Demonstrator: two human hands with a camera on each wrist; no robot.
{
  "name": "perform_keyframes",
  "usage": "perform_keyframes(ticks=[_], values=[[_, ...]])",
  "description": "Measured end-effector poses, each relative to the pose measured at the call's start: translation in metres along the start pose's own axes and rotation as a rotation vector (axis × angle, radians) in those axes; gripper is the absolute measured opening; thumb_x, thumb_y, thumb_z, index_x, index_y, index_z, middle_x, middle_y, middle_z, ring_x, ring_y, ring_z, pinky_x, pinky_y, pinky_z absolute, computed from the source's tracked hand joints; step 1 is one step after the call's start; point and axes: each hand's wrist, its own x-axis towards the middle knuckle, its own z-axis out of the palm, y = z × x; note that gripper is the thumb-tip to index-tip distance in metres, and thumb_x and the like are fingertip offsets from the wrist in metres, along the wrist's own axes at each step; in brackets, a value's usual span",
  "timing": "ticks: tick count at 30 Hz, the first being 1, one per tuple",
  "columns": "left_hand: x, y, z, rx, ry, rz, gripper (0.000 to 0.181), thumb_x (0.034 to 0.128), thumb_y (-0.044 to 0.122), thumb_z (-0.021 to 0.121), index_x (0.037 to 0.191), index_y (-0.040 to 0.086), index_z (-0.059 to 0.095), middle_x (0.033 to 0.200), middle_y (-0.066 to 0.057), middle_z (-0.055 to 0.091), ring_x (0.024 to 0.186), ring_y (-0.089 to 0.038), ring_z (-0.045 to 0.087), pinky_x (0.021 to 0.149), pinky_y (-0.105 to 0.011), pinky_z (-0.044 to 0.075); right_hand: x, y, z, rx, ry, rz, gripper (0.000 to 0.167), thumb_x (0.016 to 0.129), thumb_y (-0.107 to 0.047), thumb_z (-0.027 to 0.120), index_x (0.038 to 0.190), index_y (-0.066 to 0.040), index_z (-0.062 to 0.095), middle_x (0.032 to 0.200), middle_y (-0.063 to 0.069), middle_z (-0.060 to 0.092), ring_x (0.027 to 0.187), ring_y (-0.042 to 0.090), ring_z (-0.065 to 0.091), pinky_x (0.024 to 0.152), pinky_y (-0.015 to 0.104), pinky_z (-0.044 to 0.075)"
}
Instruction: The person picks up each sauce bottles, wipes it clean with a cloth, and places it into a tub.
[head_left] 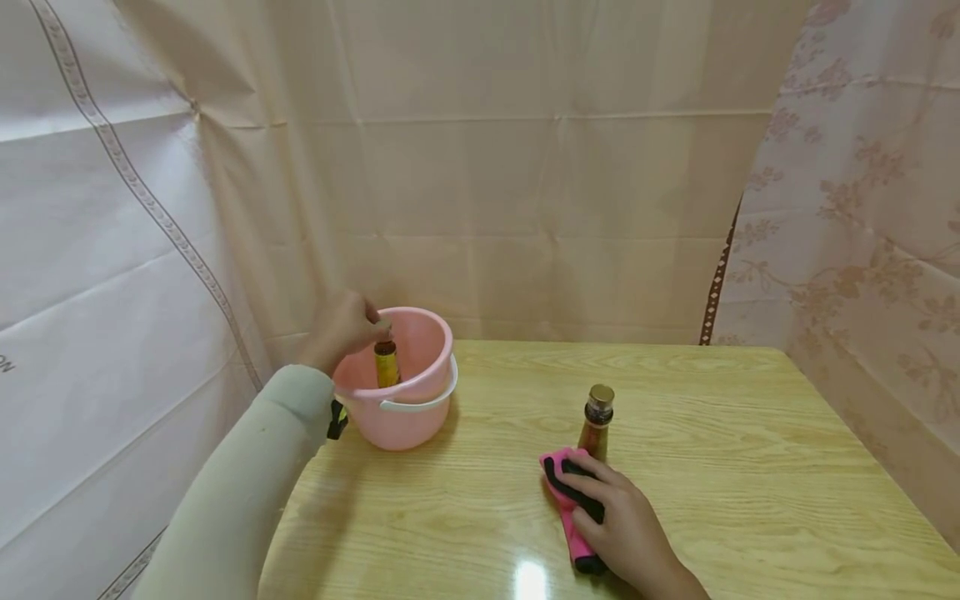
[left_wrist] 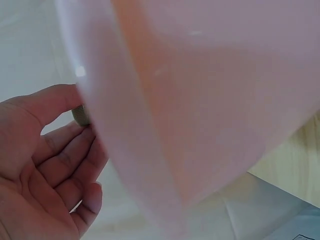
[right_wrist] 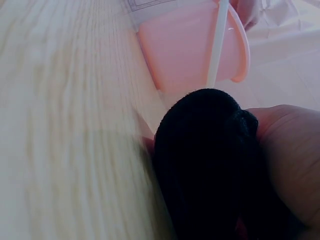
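At far left, a pale grey-green sleeve (head_left: 232, 492) reaches forward to a left hand (head_left: 347, 327) over a pink plastic bucket (head_left: 397, 425). Thumb and fingers pinch the ridged cap (left_wrist: 80, 116) of a small bottle with a yellow label (head_left: 386, 367). Handling it well seems to call for a firm pinch, an upright bottle clear of the wall, and no release until the base rests steady; the base is hidden, so whether it touches the bottom cannot be told. The bottle hangs or stands directly below the fingertips, inside the bucket.

Between sleeve and bucket shows a black and yellow-green object (head_left: 337, 419), mostly hidden. A white curved handle (head_left: 420, 407) lies against the bucket's near side, and the bucket stands on a pale wood-grain table (head_left: 487, 417).

Well to the right, a pink and black soft fabric item (head_left: 568, 504) lies under the curled fingers of the right hand (head_left: 626, 517), which grips it from the right. A light, level grip would seem best here, since a brown bottle with a gold cap (head_left: 595, 433) stands upright just beyond the fingers and could be knocked; whether they touch cannot be told.
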Motion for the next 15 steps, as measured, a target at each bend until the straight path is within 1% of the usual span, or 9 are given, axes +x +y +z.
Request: perform_keyframes(ticks=[3, 7, 10, 13, 15], values=[[0.003, -0.005, 0.003, 0.038, -0.006, 0.013, 0.014, 0.0865, 0.02, 0.081, 0.085, 0.006, 0.08, 0.084, -0.011, 0.074, 0.074, -0.026, 0.059, 0.059, -0.03, 0.05, 0.0, 0.0, 0.0, 0.008, -0.004, 0.007, 0.049, 0.082, -0.005, 0.079, 0.125, -0.029, 0.077, 0.152, 0.0, 0.057, 0.135, 0.032, 0.059, 0.098, 0.05, 0.054], [0.006, -0.01, 0.007, 0.053, -0.026, 0.025, 0.013, 0.0854, 0.018, 0.082, 0.083, 0.005, 0.079, 0.083, -0.01, 0.076, 0.073, -0.025, 0.06, 0.06, -0.031, 0.048, 0.0, 0.001, 0.001, 0.008, -0.006, 0.012, 0.049, 0.082, -0.005, 0.079, 0.125, -0.03, 0.077, 0.152, 0.0, 0.057, 0.135, 0.032, 0.058, 0.099, 0.052, 0.054], [0.007, -0.012, 0.01, 0.018, -0.059, 0.011, 0.011, 0.0852, 0.015, 0.083, 0.087, 0.005, 0.08, 0.088, -0.011, 0.079, 0.077, -0.026, 0.065, 0.066, -0.032, 0.054, 0.0, 0.0, 0.001, 0.01, -0.007, 0.013, 0.049, 0.082, -0.005, 0.079, 0.125, -0.029, 0.077, 0.152, 0.0, 0.057, 0.135, 0.032, 0.058, 0.099, 0.052, 0.054], [0.008, -0.013, 0.012, -0.026, -0.084, -0.013, 0.013, 0.0845, 0.012, 0.084, 0.093, 0.004, 0.079, 0.091, -0.011, 0.079, 0.08, -0.029, 0.069, 0.073, -0.036, 0.06, 0.0, 0.001, 0.0, 0.012, -0.008, 0.013, 0.049, 0.082, -0.005, 0.079, 0.125, -0.029, 0.077, 0.152, 0.001, 0.057, 0.135, 0.033, 0.058, 0.1, 0.054, 0.054], [0.008, -0.014, 0.014, -0.05, -0.1, -0.026, 0.015, 0.0842, 0.011, 0.085, 0.096, 0.004, 0.079, 0.093, -0.012, 0.078, 0.08, -0.03, 0.071, 0.076, -0.039, 0.062, 0.0, 0.001, 0.0, 0.015, -0.009, 0.013, 0.049, 0.082, -0.005, 0.079, 0.125, -0.029, 0.077, 0.152, 0.001, 0.057, 0.135, 0.034, 0.058, 0.1, 0.056, 0.053]])
